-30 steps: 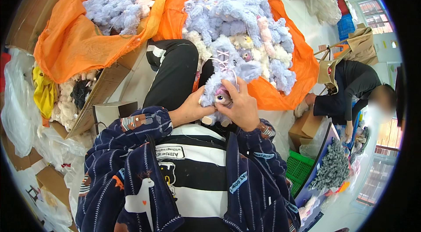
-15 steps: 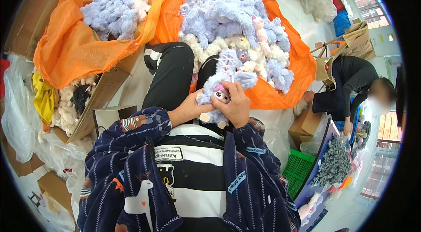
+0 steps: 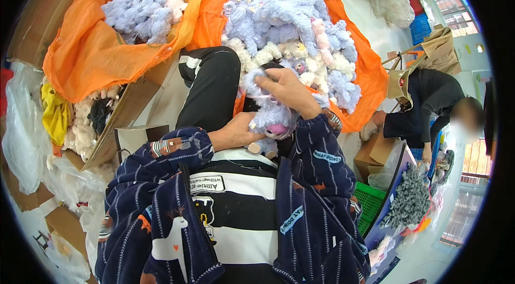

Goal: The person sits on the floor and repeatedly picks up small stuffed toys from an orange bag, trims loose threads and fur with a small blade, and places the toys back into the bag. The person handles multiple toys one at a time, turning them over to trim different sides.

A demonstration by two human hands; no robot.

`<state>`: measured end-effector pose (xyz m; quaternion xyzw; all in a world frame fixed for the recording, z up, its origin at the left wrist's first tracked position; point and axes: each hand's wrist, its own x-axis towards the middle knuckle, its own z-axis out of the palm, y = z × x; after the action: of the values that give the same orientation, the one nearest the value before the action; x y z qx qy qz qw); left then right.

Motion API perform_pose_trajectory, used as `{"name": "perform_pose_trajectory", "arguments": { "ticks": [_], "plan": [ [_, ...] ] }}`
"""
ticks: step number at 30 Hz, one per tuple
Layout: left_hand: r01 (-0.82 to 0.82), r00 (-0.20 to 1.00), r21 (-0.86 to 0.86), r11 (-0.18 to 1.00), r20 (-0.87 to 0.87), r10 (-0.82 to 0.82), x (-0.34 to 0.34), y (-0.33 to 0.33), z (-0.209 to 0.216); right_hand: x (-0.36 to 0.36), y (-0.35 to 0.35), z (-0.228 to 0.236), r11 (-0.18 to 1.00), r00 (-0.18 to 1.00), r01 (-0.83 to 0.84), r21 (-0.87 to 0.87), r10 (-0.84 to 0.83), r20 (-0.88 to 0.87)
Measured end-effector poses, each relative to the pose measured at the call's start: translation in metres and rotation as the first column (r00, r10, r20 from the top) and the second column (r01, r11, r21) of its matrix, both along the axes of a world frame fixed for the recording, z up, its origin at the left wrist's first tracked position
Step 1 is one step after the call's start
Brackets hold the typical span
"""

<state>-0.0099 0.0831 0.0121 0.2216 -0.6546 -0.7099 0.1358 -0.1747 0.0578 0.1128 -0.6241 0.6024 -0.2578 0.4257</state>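
A fluffy lilac plush toy (image 3: 273,117) with a pink patch and pale foot pads lies against my lap. My left hand (image 3: 236,131) is closed around its side near the feet. Over its far end, my right hand (image 3: 289,91) grips a lilac furry part between thumb and fingers, slightly blurred by motion. The toy's face is turned mostly out of sight. Just beyond my knees, a heap of lilac and cream plush pieces (image 3: 273,21) fills an orange sack (image 3: 365,91).
At the left, a second orange sack (image 3: 80,64) holds more lilac plush above a cardboard box (image 3: 123,117) of cream pieces. On the right, a person in dark clothes (image 3: 437,93) bends over a table by a green crate (image 3: 370,203). Clear plastic bags (image 3: 24,128) lie far left.
My right hand has moved from the toy's face up to its far end. The toy has turned, so its eyes no longer show. My left hand keeps its hold.
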Motion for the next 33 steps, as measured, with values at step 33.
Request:
{"name": "perform_pose_trajectory", "arguments": {
  "ticks": [33],
  "plan": [
    [-0.149,0.978,0.667,0.73,-0.011,0.21,0.002,-0.02,-0.008,-0.014,0.108,-0.038,0.863,0.806,-0.183,-0.471,-0.142,-0.575]
  ]
}}
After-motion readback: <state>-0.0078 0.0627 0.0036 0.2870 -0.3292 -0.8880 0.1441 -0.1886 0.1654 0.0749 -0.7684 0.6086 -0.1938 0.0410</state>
